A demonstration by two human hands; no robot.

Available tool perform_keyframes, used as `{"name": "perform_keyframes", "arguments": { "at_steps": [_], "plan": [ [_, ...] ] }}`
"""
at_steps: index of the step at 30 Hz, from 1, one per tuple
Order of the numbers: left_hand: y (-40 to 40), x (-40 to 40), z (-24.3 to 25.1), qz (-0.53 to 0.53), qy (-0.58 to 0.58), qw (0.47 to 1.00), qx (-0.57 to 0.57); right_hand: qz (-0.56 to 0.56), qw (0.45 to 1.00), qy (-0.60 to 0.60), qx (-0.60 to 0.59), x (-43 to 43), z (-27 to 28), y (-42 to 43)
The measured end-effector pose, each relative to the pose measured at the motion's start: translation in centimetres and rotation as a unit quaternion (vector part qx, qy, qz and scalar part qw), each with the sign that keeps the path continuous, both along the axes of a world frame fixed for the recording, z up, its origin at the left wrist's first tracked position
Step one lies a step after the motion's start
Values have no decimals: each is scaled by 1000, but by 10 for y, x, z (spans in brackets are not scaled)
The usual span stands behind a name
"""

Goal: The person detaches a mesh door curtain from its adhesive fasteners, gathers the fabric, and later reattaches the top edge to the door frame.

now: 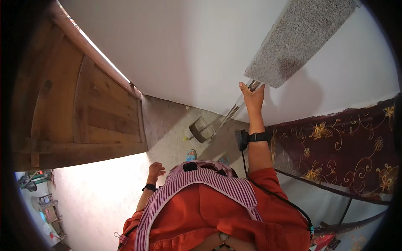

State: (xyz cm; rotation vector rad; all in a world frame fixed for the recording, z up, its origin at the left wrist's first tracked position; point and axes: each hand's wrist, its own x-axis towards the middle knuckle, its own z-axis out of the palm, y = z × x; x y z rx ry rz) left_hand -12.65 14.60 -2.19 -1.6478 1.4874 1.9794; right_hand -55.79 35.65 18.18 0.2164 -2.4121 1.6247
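Note:
My right hand (253, 98) is closed around the metal pole of a flat mop (292, 47), just below its head. The mop head, with a grey pile pad, is raised at the upper right in front of the white wall, and a dark stain marks the pad near its lower end. The pole (228, 116) slants down to the left towards the floor. My left hand (156, 169) hangs low at my side with its fingers loosely bent, holding nothing that I can see. On the floor, near the pole's lower end, lies a dustpan-like scoop (201, 129).
A wooden door (106, 116) stands at the left, beside brightly lit floor (94, 194). To the right, a dark red cloth with gold embroidery (342, 150) covers a surface against the wall (213, 47). Various items stand at the far lower left.

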Motion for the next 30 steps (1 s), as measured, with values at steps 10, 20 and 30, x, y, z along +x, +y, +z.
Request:
{"name": "perform_keyframes", "arguments": {
  "at_steps": [10, 20, 30],
  "plan": [
    [-19, -30, 7, -102, -15, 995, -2, 63, 994, -78, -41, 9, -33, 34],
    [-37, -63, -48, -314, 64, 937, 141, -217, 903, -331, -166, 124, -114, 205],
    [37, -131, -33, -599, 94, 794, 40, -556, 779, -142, -252, 210, -94, 444]
  ]
}}
